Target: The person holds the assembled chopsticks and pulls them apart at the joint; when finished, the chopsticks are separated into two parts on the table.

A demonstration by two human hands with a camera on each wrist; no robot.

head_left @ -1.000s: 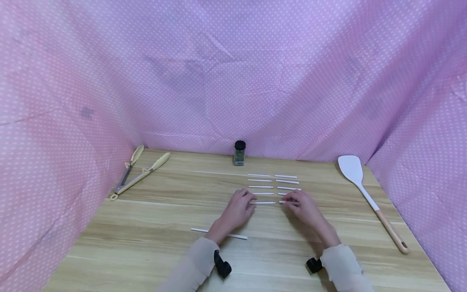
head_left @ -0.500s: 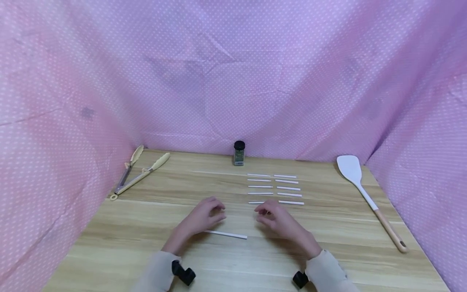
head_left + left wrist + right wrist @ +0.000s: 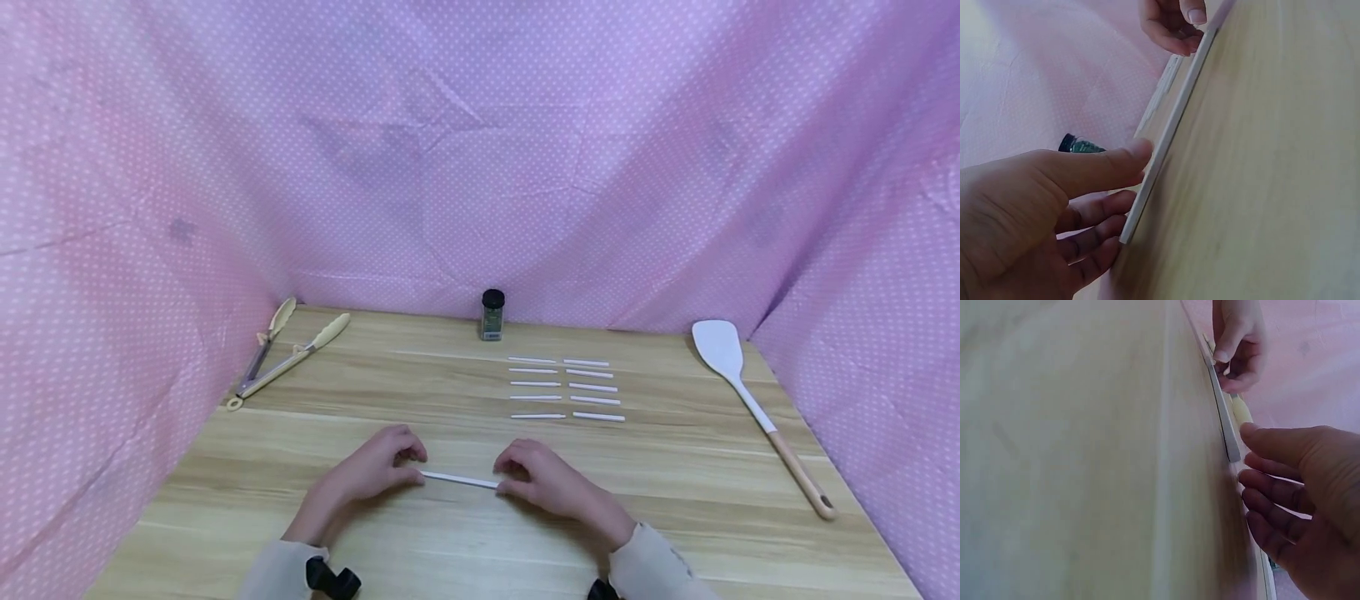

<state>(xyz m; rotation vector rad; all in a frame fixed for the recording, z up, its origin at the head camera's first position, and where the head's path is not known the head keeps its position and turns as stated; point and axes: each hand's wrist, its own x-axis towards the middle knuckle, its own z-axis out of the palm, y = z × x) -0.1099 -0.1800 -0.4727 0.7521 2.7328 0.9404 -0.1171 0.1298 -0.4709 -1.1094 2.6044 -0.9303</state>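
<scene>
A long thin white stick (image 3: 459,479) lies on the wooden table between both hands. My left hand (image 3: 378,465) is at its left end, thumb and fingers apart; in the left wrist view the thumb and fingertips lie along one side of the stick (image 3: 1172,128), and contact is hard to tell. My right hand (image 3: 547,479) is at the other end, with a gap between thumb and forefinger. In the right wrist view its loosely bent fingers (image 3: 1272,487) sit just beside the stick's end (image 3: 1230,447). Behind, short white sticks (image 3: 595,387) lie in two columns.
Tongs (image 3: 288,362) lie spread at the far left. A small black-capped jar (image 3: 492,317) stands at the back. A white spatula (image 3: 738,383) with a wooden handle lies at the right. Pink dotted cloth (image 3: 480,167) surrounds the table.
Both hands have left the short sticks and come nearer me, first the left moving leftward, then the right following. They are now at the two ends of the long stick.
</scene>
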